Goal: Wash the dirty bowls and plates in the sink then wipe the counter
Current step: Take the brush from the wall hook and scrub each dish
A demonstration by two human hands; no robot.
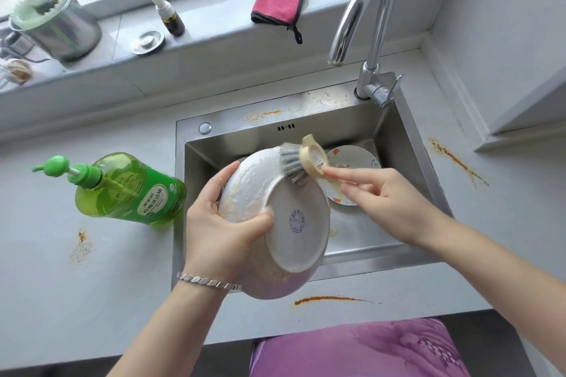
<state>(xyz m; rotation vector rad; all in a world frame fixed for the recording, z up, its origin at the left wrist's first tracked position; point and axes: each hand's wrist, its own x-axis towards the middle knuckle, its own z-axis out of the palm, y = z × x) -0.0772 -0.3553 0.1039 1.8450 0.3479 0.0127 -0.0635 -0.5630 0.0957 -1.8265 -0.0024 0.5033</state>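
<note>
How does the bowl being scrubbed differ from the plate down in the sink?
The bowl is held tilted, underside up, in the left hand; the plate lies flat on the sink floor. The bowl is sudsy under the brush; the plate shows food smears, untouched. Both are white.

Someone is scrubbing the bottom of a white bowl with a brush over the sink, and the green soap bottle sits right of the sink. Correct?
Not quite: the head view shows the green soap bottle on the counter left of the sink, not right. The brush in the right hand does scrub the white bowl on its bottom.
</note>
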